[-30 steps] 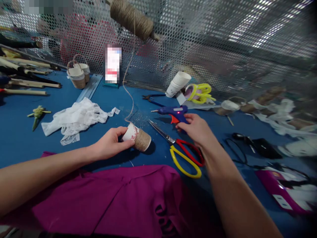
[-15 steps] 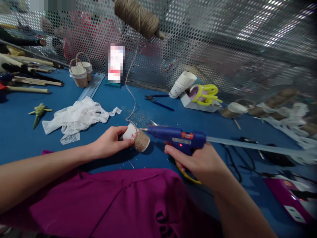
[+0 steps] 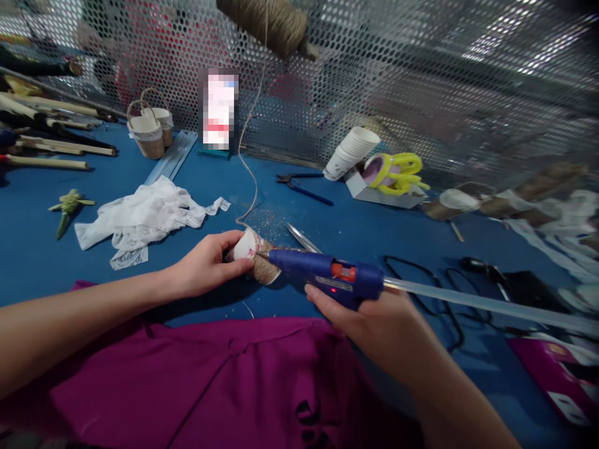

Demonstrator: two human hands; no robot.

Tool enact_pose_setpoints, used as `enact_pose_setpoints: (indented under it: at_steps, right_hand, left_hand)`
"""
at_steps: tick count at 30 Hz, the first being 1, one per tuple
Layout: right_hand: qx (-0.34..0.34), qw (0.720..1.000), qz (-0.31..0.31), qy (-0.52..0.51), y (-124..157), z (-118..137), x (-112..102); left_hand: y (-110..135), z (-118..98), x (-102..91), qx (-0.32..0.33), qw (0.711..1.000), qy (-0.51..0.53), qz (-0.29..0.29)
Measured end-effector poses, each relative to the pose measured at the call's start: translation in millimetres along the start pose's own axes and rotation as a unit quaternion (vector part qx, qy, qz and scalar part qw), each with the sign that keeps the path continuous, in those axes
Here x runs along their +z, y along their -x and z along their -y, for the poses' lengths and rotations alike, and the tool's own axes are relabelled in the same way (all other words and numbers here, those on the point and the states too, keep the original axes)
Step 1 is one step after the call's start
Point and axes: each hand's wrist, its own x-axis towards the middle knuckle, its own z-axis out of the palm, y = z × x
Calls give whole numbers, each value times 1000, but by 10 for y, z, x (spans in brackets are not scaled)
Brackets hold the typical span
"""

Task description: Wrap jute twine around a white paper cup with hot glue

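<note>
My left hand [image 3: 216, 260] is closed around a paper cup [image 3: 246, 246] that lies tilted on its side above the table. Jute twine wraps the cup's right part, while its left part shows white with a red print. A blue hot glue gun [image 3: 322, 274] with a lit red light is gripped in my right hand [image 3: 369, 324]. Its nozzle points left, at the cup where the twine meets the bare paper; I cannot tell if it touches. From the cup, loose twine [image 3: 253, 181] runs up to a large twine spool [image 3: 264, 25].
White lace [image 3: 150, 215] lies in a heap at left, near two twine-wrapped baskets [image 3: 146, 137]. Behind are pliers [image 3: 306, 189], stacked paper cups [image 3: 350, 153] and a yellow-handled item [image 3: 397, 174]. Scissor-like metal blades [image 3: 302, 239] lie behind the glue gun. Black cables [image 3: 421, 287] run at right.
The glue gun has moved slightly left and down, its nozzle shifting from the cup's upper edge to over its side. My left hand still holds the cup. The view has shifted slightly.
</note>
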Motion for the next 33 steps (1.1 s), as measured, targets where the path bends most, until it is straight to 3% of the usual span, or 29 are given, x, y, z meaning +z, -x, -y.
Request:
enact_pose_setpoints:
  at_steps: [5, 11, 16, 20, 22, 28, 31, 33]
  right_hand:
    - [-53, 998, 7, 44, -20, 0, -60]
    - [16, 999, -27, -26, -97, 85, -72]
    - [-43, 997, -53, 20, -148, 118, -136]
    - [85, 992, 11, -95, -153, 134, -173]
    - [112, 987, 29, -108, -145, 125, -175]
    - [-26, 999, -5, -19, -78, 70, -149]
    - [-32, 999, -15, -24, -53, 53, -137]
    - [3, 998, -12, -55, -50, 35, -137]
  left_hand:
    - [4, 2, 4, 6, 1000, 7, -1]
    - [9, -2, -3, 12, 1000, -13, 4]
    - [11, -30, -15, 12, 999, -34, 6]
    - [13, -44, -18, 16, 998, -54, 10]
    - [14, -44, -18, 17, 998, -58, 11]
    - [20, -45, -23, 21, 997, -67, 12]
    - [26, -58, -32, 22, 997, -77, 15]
    - [28, -65, -37, 21, 997, -79, 17]
